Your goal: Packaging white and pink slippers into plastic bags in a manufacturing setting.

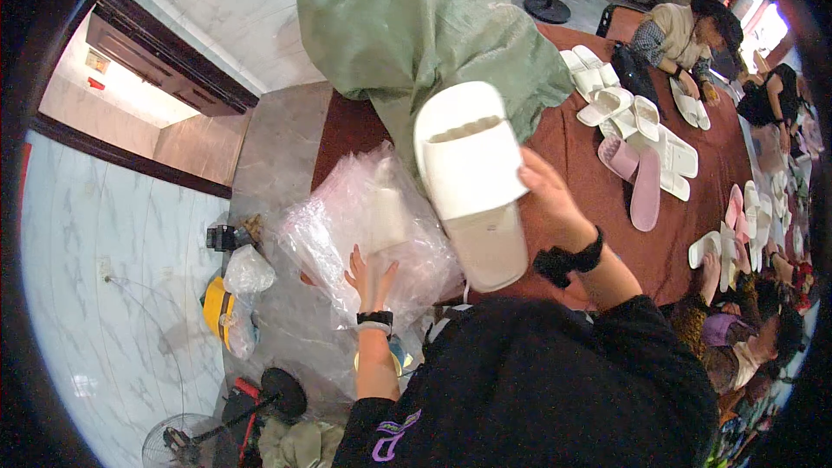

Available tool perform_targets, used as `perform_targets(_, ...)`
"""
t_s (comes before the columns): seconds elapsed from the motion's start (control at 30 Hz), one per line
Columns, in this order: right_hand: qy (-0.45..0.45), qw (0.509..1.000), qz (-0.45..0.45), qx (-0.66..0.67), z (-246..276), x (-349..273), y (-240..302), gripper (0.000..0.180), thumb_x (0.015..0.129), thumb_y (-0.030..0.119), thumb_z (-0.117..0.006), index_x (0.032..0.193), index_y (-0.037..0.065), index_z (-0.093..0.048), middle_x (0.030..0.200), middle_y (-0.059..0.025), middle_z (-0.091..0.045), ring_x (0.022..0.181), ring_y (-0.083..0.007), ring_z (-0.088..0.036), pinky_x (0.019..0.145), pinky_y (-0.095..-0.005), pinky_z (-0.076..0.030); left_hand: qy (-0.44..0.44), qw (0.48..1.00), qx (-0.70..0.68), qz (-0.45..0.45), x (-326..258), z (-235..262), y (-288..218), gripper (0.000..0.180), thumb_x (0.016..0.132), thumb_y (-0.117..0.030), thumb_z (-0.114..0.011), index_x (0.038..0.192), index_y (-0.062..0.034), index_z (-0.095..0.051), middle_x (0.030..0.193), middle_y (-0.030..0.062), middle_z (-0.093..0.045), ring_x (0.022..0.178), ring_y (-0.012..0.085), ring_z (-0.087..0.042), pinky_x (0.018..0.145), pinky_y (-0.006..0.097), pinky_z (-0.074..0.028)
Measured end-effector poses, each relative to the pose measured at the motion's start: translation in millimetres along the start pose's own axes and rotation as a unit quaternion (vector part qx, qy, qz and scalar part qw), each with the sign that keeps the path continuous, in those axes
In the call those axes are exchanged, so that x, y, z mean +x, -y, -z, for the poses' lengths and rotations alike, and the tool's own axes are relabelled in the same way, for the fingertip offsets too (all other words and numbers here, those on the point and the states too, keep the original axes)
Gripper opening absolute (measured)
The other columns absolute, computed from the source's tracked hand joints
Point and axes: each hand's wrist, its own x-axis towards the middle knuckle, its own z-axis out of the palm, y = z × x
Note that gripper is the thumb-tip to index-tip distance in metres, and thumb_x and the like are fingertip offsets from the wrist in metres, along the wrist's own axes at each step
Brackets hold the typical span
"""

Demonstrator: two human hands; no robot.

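My right hand (pixel 555 199) grips a white slide slipper (pixel 472 156) by the edge of its strap, and the sole hangs toward me. With fingers spread, my left hand (pixel 373 282) rests against a heap of clear plastic bags (pixel 334 208) left of the slipper. Whether it pinches any of the film does not show; the fingers look apart. A pale patch shows through the bags. Right of my right hand, several white slippers (pixel 646 117) and a pink pair (pixel 641 186) lie on a table under a reddish-brown cloth (pixel 555 277).
A large green woven sack (pixel 425 26) bulges at the table's far left. Across the table a person (pixel 685 39) handles white slippers (pixel 691 106). More people sit at the right, near other slippers (pixel 754 217). A fan (pixel 178 442) and a yellow bag (pixel 217 308) stand at the left.
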Motion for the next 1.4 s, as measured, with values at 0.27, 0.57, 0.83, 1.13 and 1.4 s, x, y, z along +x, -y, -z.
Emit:
perform_targets(0.27, 0.029, 0.95, -0.28, 0.134, -34.4, 11.2, -152.1, 0.057, 0.094, 0.032, -0.048, 0.138, 0.003, -0.027, 0.135, -0.0095, -0.04, 0.121, -0.0202, -0.041, 0.098, -0.0354, -0.037, -0.182, 0.98, 0.068, 0.038, -24.2, 44.0, 89.2, 0.067, 0.076, -0.031, -0.068, 0.129, 0.0005, -0.041, 0.136, 0.0236, -0.035, 0.125, 0.0361, -0.034, 0.103, 0.048, -0.028)
perform_targets(0.57, 0.125, 0.94, -0.295, -0.117, 55.5, -37.6, -136.8, 0.052, 0.092, 0.029, -0.053, 0.135, 0.003, -0.036, 0.134, -0.0127, -0.041, 0.122, -0.0206, -0.041, 0.099, -0.0343, -0.036, -0.105, 0.98, 0.106, 0.134, -52.9, 71.9, 88.4, 0.068, 0.078, -0.023, -0.066, 0.136, -0.0076, -0.035, 0.144, 0.0207, -0.022, 0.134, 0.0327, -0.02, 0.109, 0.049, -0.018)
perform_targets(0.83, -0.035, 0.967, -0.253, -0.023, 149.1, -98.8, -98.1, 0.039, 0.092, 0.027, -0.053, 0.124, 0.005, -0.047, 0.119, -0.0072, -0.054, 0.104, -0.0158, -0.054, 0.086, -0.028, -0.042, -0.057, 0.993, 0.042, 0.098, -6.9, 86.3, 14.6, 0.078, 0.073, -0.033, -0.07, 0.138, -0.0088, -0.033, 0.144, 0.022, -0.022, 0.133, 0.0385, -0.019, 0.106, 0.052, -0.018)
perform_targets(1.13, -0.177, 0.952, -0.249, 0.021, 244.3, -143.5, -69.4, 0.034, 0.093, 0.023, -0.05, 0.122, 0.006, -0.047, 0.114, -0.0073, -0.056, 0.098, -0.0175, -0.056, 0.083, -0.0307, -0.044, -0.101, 0.977, -0.139, -0.123, 177.7, 214.9, -146.5, 0.082, 0.076, -0.038, -0.07, 0.138, -0.0019, -0.029, 0.141, 0.0245, -0.025, 0.129, 0.0368, -0.03, 0.105, 0.043, -0.027)
perform_targets(1.4, -0.269, 0.945, -0.181, 0.036, 217.3, -118.5, -75.6, 0.028, 0.092, 0.02, -0.051, 0.115, 0.003, -0.05, 0.104, -0.0076, -0.058, 0.091, -0.0178, -0.057, 0.078, -0.0307, -0.046, -0.044, 0.949, -0.305, -0.061, 362.4, 191.7, -282.0, 0.083, 0.074, -0.051, -0.068, 0.13, 0.0026, -0.037, 0.126, 0.0196, -0.048, 0.118, 0.0328, -0.045, 0.097, 0.045, -0.036)
